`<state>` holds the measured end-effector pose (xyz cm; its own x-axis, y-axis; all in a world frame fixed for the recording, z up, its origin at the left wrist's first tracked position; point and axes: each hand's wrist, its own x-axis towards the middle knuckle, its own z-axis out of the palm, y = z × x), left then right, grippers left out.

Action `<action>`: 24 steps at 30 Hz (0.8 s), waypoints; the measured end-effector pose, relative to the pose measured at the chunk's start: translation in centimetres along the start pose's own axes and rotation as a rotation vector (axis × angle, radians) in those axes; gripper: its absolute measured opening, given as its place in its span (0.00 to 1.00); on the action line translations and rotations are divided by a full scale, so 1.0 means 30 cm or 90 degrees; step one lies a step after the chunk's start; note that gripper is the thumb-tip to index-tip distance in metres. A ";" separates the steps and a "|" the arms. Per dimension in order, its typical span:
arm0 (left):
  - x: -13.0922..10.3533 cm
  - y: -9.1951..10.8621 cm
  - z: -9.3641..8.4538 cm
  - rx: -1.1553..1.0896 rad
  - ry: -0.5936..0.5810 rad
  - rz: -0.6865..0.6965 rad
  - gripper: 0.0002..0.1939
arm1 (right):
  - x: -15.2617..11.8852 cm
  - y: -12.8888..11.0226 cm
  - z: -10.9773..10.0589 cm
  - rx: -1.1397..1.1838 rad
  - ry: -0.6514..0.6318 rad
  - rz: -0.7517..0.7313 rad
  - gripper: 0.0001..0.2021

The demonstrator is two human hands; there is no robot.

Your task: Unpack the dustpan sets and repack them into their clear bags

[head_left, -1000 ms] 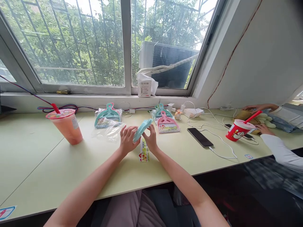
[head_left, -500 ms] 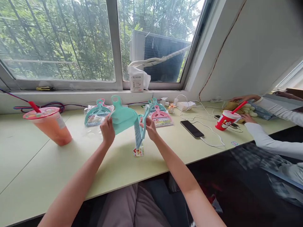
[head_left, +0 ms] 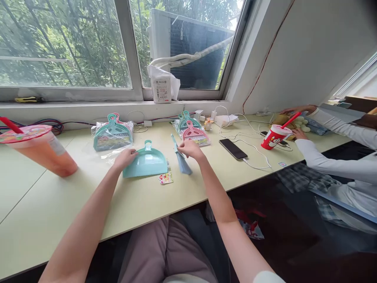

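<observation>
In the head view a mint-green dustpan [head_left: 145, 160] lies on the table [head_left: 118, 204], its wide edge toward me. My left hand [head_left: 126, 158] grips it by its left side. My right hand [head_left: 191, 149] is closed on a small blue-green hand brush [head_left: 182, 162], held upright to the right of the dustpan with its bristles down. Whether the bristles touch the table I cannot tell. A printed card [head_left: 166, 176] lies partly under the dustpan's right corner.
Packaged dustpan sets [head_left: 113, 133] lie at the back left, with more pink and green ones [head_left: 194, 133] behind my right hand. A tilted orange drink cup [head_left: 44, 151] stands left. A phone [head_left: 233, 149], cables, a red cup [head_left: 274, 137] and another person's arms [head_left: 326, 167] are on the right.
The dustpan has gone from being held up in the air down onto the table. The brush has come away from it, lower and to the right. The view has shifted slightly.
</observation>
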<state>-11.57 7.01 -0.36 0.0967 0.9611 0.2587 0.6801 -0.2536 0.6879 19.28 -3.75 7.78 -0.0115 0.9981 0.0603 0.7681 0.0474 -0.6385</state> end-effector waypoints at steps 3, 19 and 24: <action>0.019 -0.033 -0.006 0.148 0.007 -0.002 0.18 | 0.005 -0.014 0.043 -0.162 0.043 0.038 0.14; 0.000 -0.024 -0.006 0.063 -0.050 0.014 0.26 | 0.083 0.075 0.136 0.051 0.067 -0.082 0.08; -0.012 0.011 -0.023 -0.073 -0.126 -0.029 0.25 | 0.100 0.095 0.167 0.007 0.038 -0.079 0.07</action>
<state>-11.87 6.50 0.23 0.2158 0.9718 0.0953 0.6014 -0.2092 0.7711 18.24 -0.42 2.29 -0.0681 0.9803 0.1852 0.7565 0.1717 -0.6311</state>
